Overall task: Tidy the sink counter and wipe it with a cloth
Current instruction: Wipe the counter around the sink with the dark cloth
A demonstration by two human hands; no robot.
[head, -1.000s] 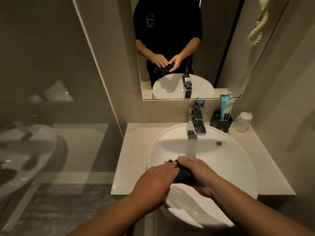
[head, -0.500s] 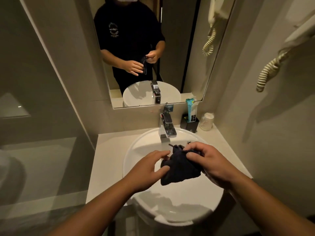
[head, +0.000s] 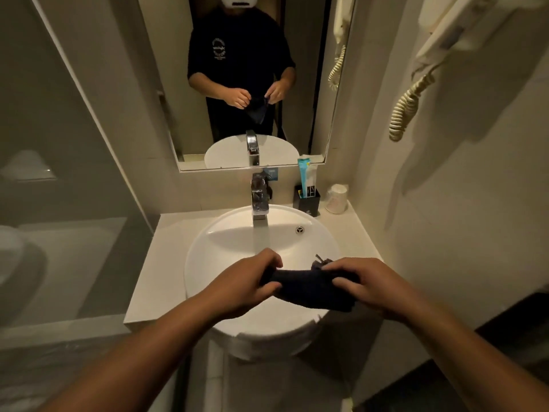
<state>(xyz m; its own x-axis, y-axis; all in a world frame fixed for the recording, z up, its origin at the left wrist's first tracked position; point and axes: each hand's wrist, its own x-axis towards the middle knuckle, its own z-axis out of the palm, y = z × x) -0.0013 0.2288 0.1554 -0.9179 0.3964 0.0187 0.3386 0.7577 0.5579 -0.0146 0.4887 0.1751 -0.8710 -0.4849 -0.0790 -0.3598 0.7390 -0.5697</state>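
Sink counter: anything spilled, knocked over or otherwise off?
Nothing stands out. The black holder and wrapped cup stand upright at the counter's back right corner. Both hands, left and right, hold the dark cloth over the basin.

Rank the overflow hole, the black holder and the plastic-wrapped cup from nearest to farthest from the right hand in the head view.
From the right hand, which grips the dark cloth:
1. Overflow hole, in the basin's far wall, just beyond the hand.
2. Black holder, on the counter behind the basin, right of the faucet.
3. Plastic-wrapped cup, in the back right corner; nearly level with the holder, so this order is tentative.
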